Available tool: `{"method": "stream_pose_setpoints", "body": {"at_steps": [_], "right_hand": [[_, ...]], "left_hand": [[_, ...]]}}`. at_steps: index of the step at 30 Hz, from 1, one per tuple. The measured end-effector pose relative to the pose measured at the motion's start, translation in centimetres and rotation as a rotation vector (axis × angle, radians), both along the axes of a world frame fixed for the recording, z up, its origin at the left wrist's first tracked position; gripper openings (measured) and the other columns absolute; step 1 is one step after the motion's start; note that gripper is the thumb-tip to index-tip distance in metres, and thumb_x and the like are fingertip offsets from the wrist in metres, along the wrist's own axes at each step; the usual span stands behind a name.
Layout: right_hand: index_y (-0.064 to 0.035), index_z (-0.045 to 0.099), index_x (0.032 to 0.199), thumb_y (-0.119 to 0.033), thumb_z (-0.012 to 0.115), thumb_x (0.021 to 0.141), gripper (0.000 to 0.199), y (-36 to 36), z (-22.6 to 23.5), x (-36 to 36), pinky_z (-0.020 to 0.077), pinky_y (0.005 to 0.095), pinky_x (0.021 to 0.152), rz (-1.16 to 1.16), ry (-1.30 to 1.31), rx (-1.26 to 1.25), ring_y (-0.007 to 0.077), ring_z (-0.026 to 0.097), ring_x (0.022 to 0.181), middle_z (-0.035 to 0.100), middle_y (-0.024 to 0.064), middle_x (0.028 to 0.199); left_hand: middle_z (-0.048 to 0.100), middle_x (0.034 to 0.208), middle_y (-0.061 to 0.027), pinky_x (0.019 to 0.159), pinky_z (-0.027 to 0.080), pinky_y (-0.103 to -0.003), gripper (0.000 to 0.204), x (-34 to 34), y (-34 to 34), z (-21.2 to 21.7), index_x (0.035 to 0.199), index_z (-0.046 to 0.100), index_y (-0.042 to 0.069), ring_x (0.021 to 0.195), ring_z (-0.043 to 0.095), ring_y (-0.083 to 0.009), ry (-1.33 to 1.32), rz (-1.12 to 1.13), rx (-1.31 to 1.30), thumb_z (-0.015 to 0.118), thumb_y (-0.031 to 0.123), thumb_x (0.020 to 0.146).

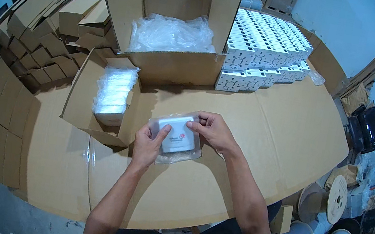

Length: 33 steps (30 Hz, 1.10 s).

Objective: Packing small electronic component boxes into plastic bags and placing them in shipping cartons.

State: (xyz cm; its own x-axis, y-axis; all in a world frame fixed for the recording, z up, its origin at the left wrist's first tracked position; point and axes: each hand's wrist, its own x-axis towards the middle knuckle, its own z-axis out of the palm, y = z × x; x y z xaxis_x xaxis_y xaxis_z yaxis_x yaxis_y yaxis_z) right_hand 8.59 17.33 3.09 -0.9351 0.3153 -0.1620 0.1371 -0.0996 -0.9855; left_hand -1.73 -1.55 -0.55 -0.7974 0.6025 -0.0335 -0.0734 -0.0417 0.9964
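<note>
Between my hands, just above the cardboard-covered table (268, 165), is a flat white square box (178, 138) inside a clear plastic bag (179, 159). My left hand (147, 146) grips its left side, thumb on the front face. At the upper right corner my right hand (212, 130) pinches it, thumb on top and fingers behind. Left of my hands stands an open small carton (82, 99) holding a row of similar plastic-wrapped white items (114, 92). Whether the bag's mouth is sealed cannot be made out.
A large open carton (176, 68) with crumpled clear bags (174, 35) stands at the back. Stacked white boxes (263, 50) fill the back right. Brown cartons (41, 43) are piled left. Cable spools (336, 197) and a black chair (366, 128) lie beyond the right edge.
</note>
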Motion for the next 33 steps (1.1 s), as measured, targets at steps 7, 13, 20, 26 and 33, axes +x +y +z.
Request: {"method": "stream_pose_setpoints", "body": {"at_steps": [7,13,20,26,33], "right_hand": [[-0.0031,0.074,0.115,-0.022,0.067,0.098,0.026,-0.5,0.4,0.0,0.0520,0.0262,0.074,-0.009,-0.004,0.099,0.0080,0.063,0.083,0.074,0.0026,0.094],[-0.0022,0.075,0.113,-0.024,0.064,0.100,0.028,0.1,-0.4,0.1,0.0540,0.0286,0.075,0.017,0.145,0.112,0.0100,0.064,0.086,0.075,0.0051,0.096],[0.0016,0.073,0.115,-0.016,0.062,0.100,0.026,0.1,0.0,0.2,0.0515,0.0348,0.099,0.078,0.353,-0.027,0.0188,0.067,0.106,0.074,0.0129,0.112],[0.0029,0.072,0.115,-0.015,0.061,0.100,0.026,-0.3,0.4,0.1,0.0481,0.0367,0.104,0.071,0.411,-0.041,0.0229,0.065,0.114,0.072,0.0150,0.117],[0.0028,0.074,0.112,-0.013,0.063,0.099,0.024,-0.9,1.0,0.1,0.0501,0.0348,0.101,-0.002,0.372,0.097,0.0208,0.065,0.112,0.073,0.0147,0.115]], "left_hand": [[0.071,0.100,-0.0060,0.082,0.051,-0.028,0.032,-0.3,0.0,-0.5,0.113,0.069,-0.003,0.091,0.064,-0.0110,0.026,0.048,0.010,0.064,0.027,0.101],[0.072,0.105,-0.0066,0.089,0.050,-0.029,0.041,-0.4,-0.4,1.2,0.113,0.071,-0.003,0.095,0.064,-0.0118,-0.048,-0.032,0.125,0.046,0.030,0.109],[0.071,0.115,-0.0101,0.098,0.048,-0.031,0.043,-0.4,-0.4,2.9,0.121,0.068,-0.003,0.108,0.063,-0.0156,0.174,-0.096,0.200,0.044,0.031,0.109],[0.070,0.117,-0.0119,0.102,0.047,-0.034,0.045,-0.5,0.0,2.8,0.126,0.066,-0.002,0.113,0.063,-0.0189,0.190,-0.098,0.275,0.044,0.033,0.109],[0.068,0.119,-0.0136,0.101,0.049,-0.034,0.044,-0.9,0.3,3.0,0.134,0.060,-0.002,0.114,0.062,-0.0195,0.260,0.030,0.239,0.054,0.031,0.105]]}}
